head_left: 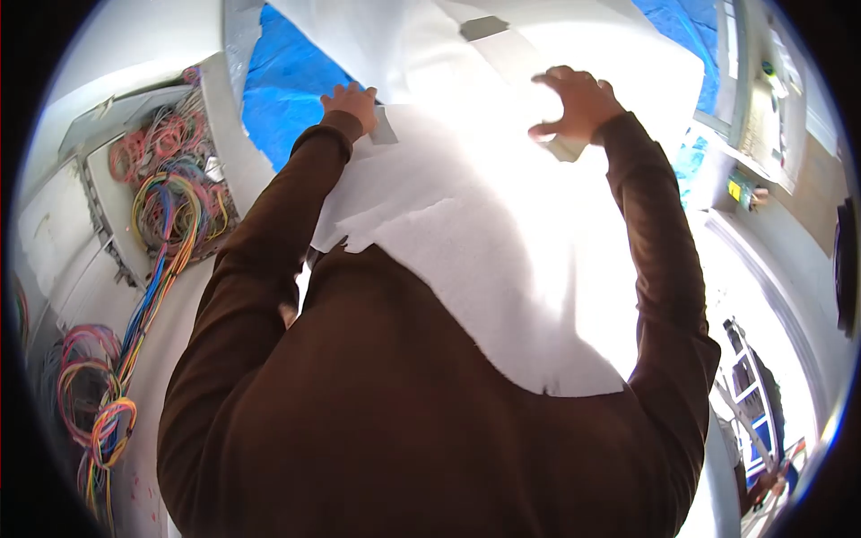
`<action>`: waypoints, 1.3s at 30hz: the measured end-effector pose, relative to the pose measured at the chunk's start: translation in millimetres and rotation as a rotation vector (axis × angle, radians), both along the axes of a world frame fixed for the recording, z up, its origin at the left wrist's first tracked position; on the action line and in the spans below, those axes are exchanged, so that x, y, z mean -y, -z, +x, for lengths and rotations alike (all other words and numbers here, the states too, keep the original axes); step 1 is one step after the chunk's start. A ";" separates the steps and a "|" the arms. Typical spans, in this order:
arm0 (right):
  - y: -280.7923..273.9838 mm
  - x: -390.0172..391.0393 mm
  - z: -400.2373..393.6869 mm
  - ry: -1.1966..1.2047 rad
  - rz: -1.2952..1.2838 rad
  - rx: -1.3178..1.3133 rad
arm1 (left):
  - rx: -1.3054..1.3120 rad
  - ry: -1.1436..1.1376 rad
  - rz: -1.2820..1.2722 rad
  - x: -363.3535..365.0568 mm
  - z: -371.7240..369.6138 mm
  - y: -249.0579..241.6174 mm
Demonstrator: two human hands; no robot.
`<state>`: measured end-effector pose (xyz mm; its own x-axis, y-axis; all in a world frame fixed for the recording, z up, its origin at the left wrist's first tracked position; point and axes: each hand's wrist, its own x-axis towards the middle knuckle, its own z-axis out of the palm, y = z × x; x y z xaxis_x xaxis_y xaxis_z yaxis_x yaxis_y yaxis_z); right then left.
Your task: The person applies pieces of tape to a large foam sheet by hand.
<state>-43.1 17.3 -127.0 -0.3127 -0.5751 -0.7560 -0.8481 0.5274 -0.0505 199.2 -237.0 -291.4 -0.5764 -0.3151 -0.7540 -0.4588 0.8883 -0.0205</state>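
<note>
A large white sheet [421, 170], papery in look, hangs in front of me, its lower edge uneven against my brown top. My left hand [352, 105] lies on the sheet's left side with its fingers stretched and spread. Right beside it is a strip of grey tape [384, 125]. Higher on the right, my right hand [578, 103] has thumb and fingers wide apart, holding nothing. Below its thumb shows a second piece of tape [563, 149]. Whether the right fingertips touch the sheet is lost in glare. Another grey tape piece [484, 28] sits at the top.
Blue plastic film [285, 85] shows behind the sheet. To the left, an opened wall box [121, 211] spills bundles of coloured wires [170, 211], with more coils [90, 386] below. At lower right stand a ladder [752, 394] and part of another person [765, 491].
</note>
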 end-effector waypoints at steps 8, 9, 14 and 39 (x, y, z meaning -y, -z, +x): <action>-54.3 -91.6 40.0 -0.018 0.371 -0.327 | -0.728 0.107 0.877 -105.2 -117.0 -88.7; -24.4 -118.5 38.8 0.030 0.271 -0.390 | -0.718 0.096 0.993 -123.6 -127.6 -94.1; 44.4 -198.0 19.3 0.049 0.184 -0.515 | -0.264 0.243 1.244 -185.0 -150.3 -85.7; -16.2 -129.5 5.5 0.619 -0.427 -0.524 | -0.291 -0.876 1.619 -212.1 -166.0 -54.9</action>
<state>-37.6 146.8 -110.8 -0.9011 -0.3885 -0.1927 -0.3895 0.9204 -0.0343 33.2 -24.9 -236.5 -0.8170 0.2763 -0.5061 -0.5719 -0.5003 0.6501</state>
